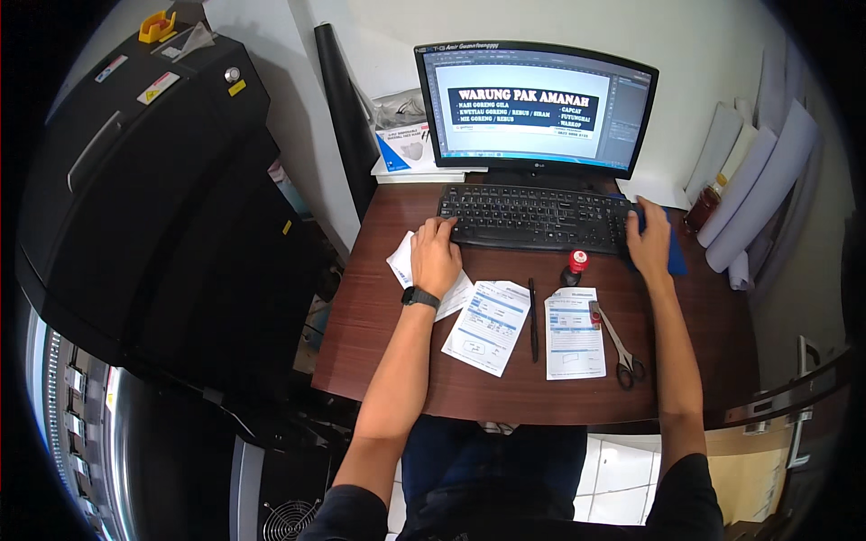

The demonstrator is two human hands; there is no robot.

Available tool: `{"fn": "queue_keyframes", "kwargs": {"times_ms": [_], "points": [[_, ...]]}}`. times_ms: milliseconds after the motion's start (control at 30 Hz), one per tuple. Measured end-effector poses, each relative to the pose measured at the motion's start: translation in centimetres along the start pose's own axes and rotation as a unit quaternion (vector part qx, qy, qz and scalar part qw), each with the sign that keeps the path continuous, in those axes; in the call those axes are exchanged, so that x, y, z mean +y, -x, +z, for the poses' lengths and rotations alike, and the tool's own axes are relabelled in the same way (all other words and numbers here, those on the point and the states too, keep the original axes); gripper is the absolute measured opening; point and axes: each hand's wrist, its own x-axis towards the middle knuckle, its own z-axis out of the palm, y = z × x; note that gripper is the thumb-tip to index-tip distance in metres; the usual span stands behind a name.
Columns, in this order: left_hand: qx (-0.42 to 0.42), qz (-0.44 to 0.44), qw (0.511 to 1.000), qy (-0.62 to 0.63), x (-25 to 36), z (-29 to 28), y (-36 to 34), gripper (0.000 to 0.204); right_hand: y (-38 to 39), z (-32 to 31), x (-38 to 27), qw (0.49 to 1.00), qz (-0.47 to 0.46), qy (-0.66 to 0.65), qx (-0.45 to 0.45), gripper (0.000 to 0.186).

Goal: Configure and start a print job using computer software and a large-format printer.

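Observation:
My left hand (435, 252), with a dark wristwatch, rests on the left end of the black keyboard (532, 209), fingertips on the keys and holding nothing, over a white sheet (401, 261). My right hand (648, 236) is curled over what looks like a mouse, mostly hidden, on a blue pad (677, 261). The monitor (532, 99) shows a banner design in an editing window. Between my forearms lie two printed forms (487, 329) (575, 347), a black pen (533, 320), a red-topped stamp (577, 266), scissors (629, 365) and a small red object (595, 316).
A large black machine (144, 180) fills the left, beside a dark upright roll (338, 117). Boxes (406, 149) sit left of the monitor. Paper rolls (749, 189) and a bottle (704, 203) stand at the right. The desk (361, 352) ends before my lap.

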Motion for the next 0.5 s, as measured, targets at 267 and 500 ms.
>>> {"fn": "queue_keyframes", "kwargs": {"times_ms": [267,500], "points": [[-0.058,0.058,0.997,0.009,-0.9,0.5,-0.2,0.049,-3.4,4.5,-8.7,0.945,-0.007,-0.172,-0.279,0.032],[-0.094,0.099,0.988,-0.075,-0.8,0.6,0.0,0.038,-4.7,9.3,-12.5,0.902,-0.031,-0.016,-0.431,0.037]]}}
